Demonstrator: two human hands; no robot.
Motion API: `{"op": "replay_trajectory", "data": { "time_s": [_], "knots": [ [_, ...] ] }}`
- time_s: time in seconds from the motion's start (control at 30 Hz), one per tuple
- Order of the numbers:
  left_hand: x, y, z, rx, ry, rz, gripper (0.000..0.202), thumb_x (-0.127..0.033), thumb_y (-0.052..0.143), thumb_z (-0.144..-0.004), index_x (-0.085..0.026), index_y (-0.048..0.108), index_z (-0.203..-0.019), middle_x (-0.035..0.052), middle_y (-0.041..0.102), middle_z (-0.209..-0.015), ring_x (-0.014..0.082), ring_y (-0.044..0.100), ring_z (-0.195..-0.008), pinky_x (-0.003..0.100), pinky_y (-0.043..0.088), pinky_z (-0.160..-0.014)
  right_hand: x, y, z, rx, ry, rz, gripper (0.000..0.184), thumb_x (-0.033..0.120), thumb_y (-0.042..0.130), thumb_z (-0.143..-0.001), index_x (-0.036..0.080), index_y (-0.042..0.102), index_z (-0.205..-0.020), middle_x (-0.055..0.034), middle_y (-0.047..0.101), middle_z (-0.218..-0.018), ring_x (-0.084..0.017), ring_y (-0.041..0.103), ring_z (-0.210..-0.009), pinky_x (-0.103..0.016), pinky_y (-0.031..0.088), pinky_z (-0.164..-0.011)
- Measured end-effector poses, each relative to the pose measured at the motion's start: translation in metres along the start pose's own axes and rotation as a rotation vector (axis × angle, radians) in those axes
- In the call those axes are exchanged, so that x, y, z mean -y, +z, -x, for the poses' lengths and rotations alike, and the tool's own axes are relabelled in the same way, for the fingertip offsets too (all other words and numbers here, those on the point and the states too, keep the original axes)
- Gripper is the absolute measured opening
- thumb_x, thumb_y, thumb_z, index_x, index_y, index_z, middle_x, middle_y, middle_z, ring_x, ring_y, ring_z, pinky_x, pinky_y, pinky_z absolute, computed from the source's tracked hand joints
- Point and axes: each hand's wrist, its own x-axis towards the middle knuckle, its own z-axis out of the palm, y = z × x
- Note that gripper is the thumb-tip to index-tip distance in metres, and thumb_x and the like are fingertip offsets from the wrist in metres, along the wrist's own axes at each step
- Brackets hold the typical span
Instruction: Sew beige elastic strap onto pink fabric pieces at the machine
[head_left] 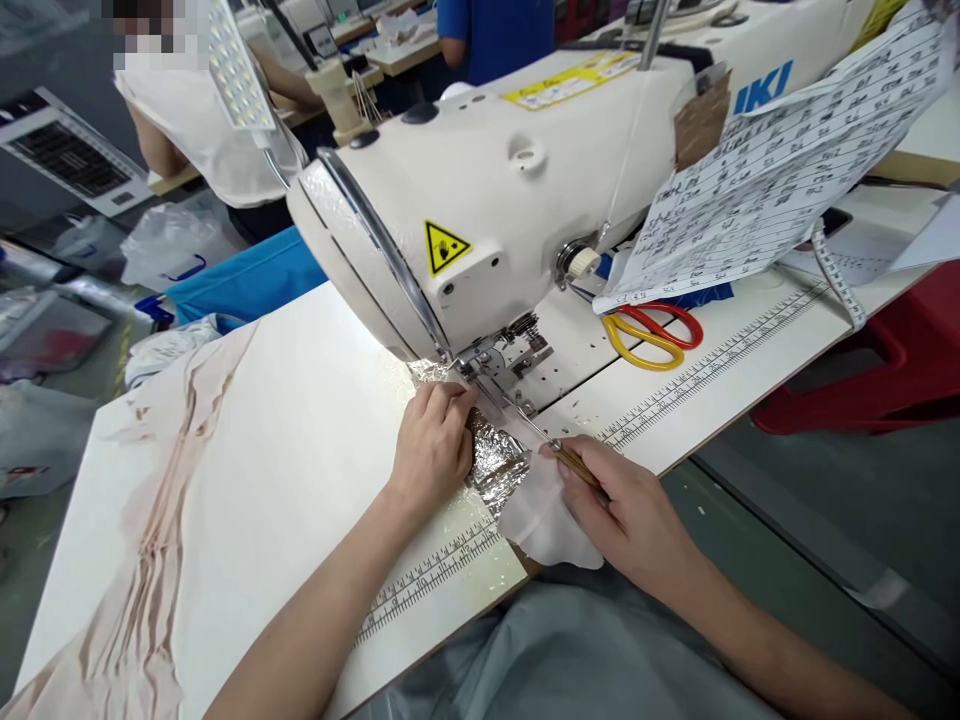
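Note:
A white sewing machine (420,190) stands over the table. Pale sheer fabric (551,515) runs from its needle area down past the table's front edge, across a patch of shiny silver foil (499,465). Just left of the presser foot, my left hand (435,435) has its fingers bent and pressed together on this fabric; its fingertips are partly hidden. My right hand (622,505) is closed round the wooden handle of an awl (574,462), whose thin metal shaft points toward the presser foot. Part of the fabric hangs beside the right hand's fingers.
Scissors (649,335) with red and yellow handles lie right of the needle area. Handwritten sheets (780,160) lean against the machine beside a tape measure (836,275). Gathered pinkish fabric (161,540) lies at left. A red stool (877,350) is at right; a person (210,120) sits behind.

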Motion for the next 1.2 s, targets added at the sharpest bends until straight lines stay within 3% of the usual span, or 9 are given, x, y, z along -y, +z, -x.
{"op": "replay_trajectory", "data": {
  "time_s": [0.17, 0.4, 0.6, 1.07, 1.2],
  "knots": [
    [0.000, -0.001, 0.001, 0.004, 0.043, 0.023, 0.028, -0.005, 0.042, -0.090, -0.015, 0.058, -0.111, 0.0124, 0.063, -0.104, 0.0257, 0.055, -0.095, 0.042, 0.052, -0.078, 0.001, 0.001, -0.004, -0.004, -0.028, 0.025, 0.014, 0.018, 0.040, -0.098, 0.020, 0.052, -0.105, -0.0066, 0.069, -0.093, -0.020, 0.068, -0.084, -0.030, 0.054, -0.068],
    [-0.002, -0.001, 0.002, 0.055, -0.044, -0.073, 0.036, -0.007, 0.046, -0.085, -0.012, 0.058, -0.118, 0.0165, 0.060, -0.114, 0.0302, 0.052, -0.106, 0.046, 0.051, -0.084, -0.001, 0.009, -0.014, -0.012, -0.065, 0.035, 0.016, 0.015, 0.040, -0.096, 0.019, 0.052, -0.106, -0.0083, 0.068, -0.095, -0.022, 0.068, -0.087, -0.031, 0.054, -0.071],
    [-0.005, -0.003, 0.002, -0.005, -0.014, 0.005, 0.030, -0.006, 0.045, -0.086, -0.016, 0.059, -0.111, 0.0131, 0.061, -0.107, 0.0270, 0.055, -0.102, 0.043, 0.052, -0.081, -0.003, 0.011, -0.019, -0.008, -0.082, 0.048, 0.018, 0.014, 0.040, -0.095, 0.020, 0.052, -0.105, -0.0074, 0.068, -0.093, -0.022, 0.067, -0.083, -0.031, 0.054, -0.069],
    [-0.010, -0.002, -0.003, 0.161, -0.089, -0.221, 0.041, -0.016, 0.048, -0.085, -0.007, 0.059, -0.124, 0.0169, 0.059, -0.116, 0.0311, 0.053, -0.106, 0.042, 0.051, -0.080, -0.004, 0.013, -0.022, -0.027, -0.117, 0.091, 0.015, 0.019, 0.040, -0.099, 0.019, 0.053, -0.105, -0.0074, 0.066, -0.090, -0.021, 0.066, -0.081, -0.030, 0.053, -0.067],
    [-0.010, 0.001, -0.002, 0.175, -0.120, -0.208, 0.041, -0.016, 0.046, -0.086, -0.007, 0.058, -0.125, 0.0167, 0.058, -0.118, 0.0314, 0.052, -0.108, 0.043, 0.050, -0.084, 0.001, 0.014, -0.019, -0.020, -0.158, 0.075, 0.019, 0.016, 0.041, -0.097, 0.019, 0.053, -0.111, -0.0088, 0.068, -0.098, -0.022, 0.067, -0.089, -0.031, 0.054, -0.071]
  ]
}}
